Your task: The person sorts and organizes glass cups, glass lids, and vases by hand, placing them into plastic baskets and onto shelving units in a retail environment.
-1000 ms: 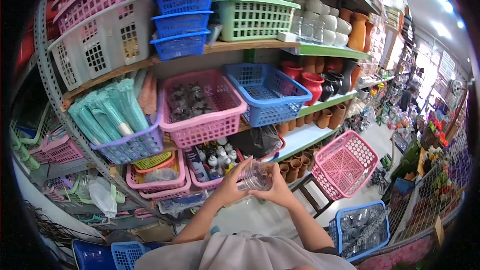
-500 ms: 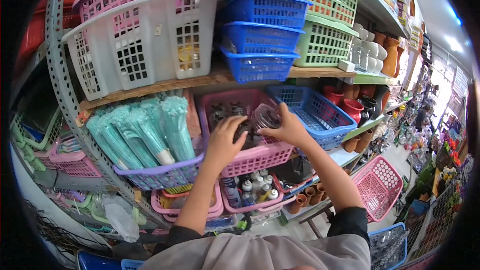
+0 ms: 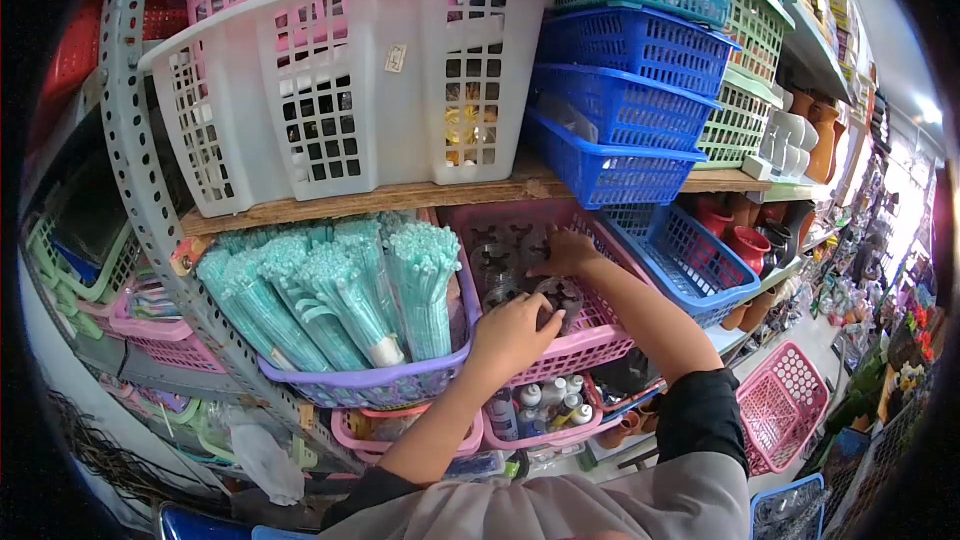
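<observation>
A pink basket (image 3: 585, 342) on the shelf holds several clear round plastic containers (image 3: 495, 262) with dark, spiky-looking shapes in them. My right hand (image 3: 572, 252) reaches deep into the basket, its thumb and fingers around the edge of a container near the back; the fingertips are partly hidden. Lower down, at the basket's front left, my left hand (image 3: 512, 337) has its fingers apart and bent over the containers. Its fingertips lie beside another clear round container (image 3: 560, 302) at the front.
Left of it, a purple basket (image 3: 375, 395) holds bundles of teal sticks (image 3: 335, 290). A blue basket (image 3: 690, 275) stands to the right. Above, a wooden shelf edge (image 3: 370, 205) carries a large white basket (image 3: 400, 100) and stacked blue baskets (image 3: 640, 110). Bottles (image 3: 545, 405) stand below.
My view has shifted, so the shelf appears larger. My right hand has moved a raised clear container down toward the basket's back. My left hand has come to the front left.
</observation>
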{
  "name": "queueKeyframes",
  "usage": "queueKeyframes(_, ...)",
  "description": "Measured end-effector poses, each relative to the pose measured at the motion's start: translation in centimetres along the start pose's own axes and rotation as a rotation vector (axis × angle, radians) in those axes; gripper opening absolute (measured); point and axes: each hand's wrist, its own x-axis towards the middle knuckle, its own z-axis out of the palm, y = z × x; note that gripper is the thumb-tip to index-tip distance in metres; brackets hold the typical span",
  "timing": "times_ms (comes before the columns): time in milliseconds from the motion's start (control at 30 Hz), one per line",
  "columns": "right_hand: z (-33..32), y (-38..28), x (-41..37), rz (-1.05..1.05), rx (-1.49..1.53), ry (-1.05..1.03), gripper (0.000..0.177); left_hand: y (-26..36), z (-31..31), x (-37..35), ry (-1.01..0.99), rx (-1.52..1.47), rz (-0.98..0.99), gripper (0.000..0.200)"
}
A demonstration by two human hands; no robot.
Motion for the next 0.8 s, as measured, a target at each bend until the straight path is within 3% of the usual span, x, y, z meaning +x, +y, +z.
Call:
queueKeyframes(133,2.6,1.2,1.3,-0.060,0.026,-0.050,0.115,-0.1,-0.1,0.0,0.002,0.003,0.031,0.029)
queueKeyframes(233,3.8,3.9,2.1,-0.055,0.255,-0.084,0.117,0.0,0.1,-0.1,0.015,-0.013,0.048,0.028)
queueKeyframes(300,4.9,5.2,2.6,-0.164,0.301,0.060,0.116,0.1,0.0,0.1,0.021,-0.017,0.051,0.027)
queueKeyframes(433,1.4,5.0,1.3,-0.100,0.421,0.067,0.116,0.1,-0.1,0.0,0.027,-0.017,0.051,0.026)
queueKeyframes(500,2.6,6.3,2.8,-0.078,0.322,0.450,0.079,0.2,0.0,0.0,0.067,-0.001,0.050,0.027)
queueKeyframes(533,3.3,7.1,3.4,-0.067,0.318,0.460,0.079,0.0,0.1,0.0,0.076,-0.019,0.056,0.029)
queueKeyframes(600,4.0,8.4,4.1,-0.098,0.228,0.609,0.049,0.1,0.2,0.0,0.092,-0.020,0.068,0.029)
queueKeyframes(633,2.3,7.5,2.5,-0.090,0.219,0.615,0.049,0.1,0.2,0.0,0.107,-0.021,0.057,0.029)
queueKeyframes(700,0.0,5.4,-0.5,0.018,0.235,0.384,0.033,0.1,0.2,0.0,0.099,-0.033,0.047,0.031)
queueKeyframes(800,0.4,5.3,-1.0,-0.093,-0.054,0.362,0.028,-0.2,0.7,0.0,0.160,-0.008,0.093,0.033)
